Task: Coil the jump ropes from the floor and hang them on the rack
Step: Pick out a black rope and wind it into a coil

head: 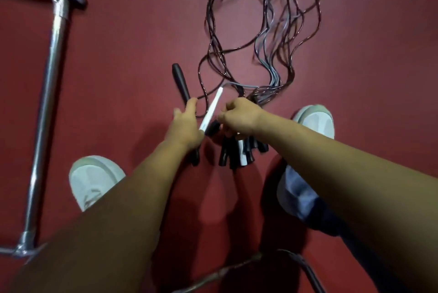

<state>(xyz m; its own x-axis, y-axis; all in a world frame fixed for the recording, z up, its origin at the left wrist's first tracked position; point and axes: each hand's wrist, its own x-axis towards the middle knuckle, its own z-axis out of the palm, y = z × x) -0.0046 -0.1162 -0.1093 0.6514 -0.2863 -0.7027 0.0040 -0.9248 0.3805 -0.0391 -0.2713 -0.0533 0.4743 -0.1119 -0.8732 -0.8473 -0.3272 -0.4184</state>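
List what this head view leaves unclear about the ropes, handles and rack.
All head view:
1. Ropes: far ends cut off by top edge; blurred, uncountable.
2. Handle bundle: tops hidden under right hand.
3. White handle: lower end hidden beside left hand; holder unclear.
4. Rack: cut off by left edge.

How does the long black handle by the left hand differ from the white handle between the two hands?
The black handle is thicker, the white handle slimmer. The black handle's top leans left, the white handle's leans right, forming a V. The black handle passes under the left hand, which grips it; the white handle's lower end stops between the hands. Both are straight jump rope handles.
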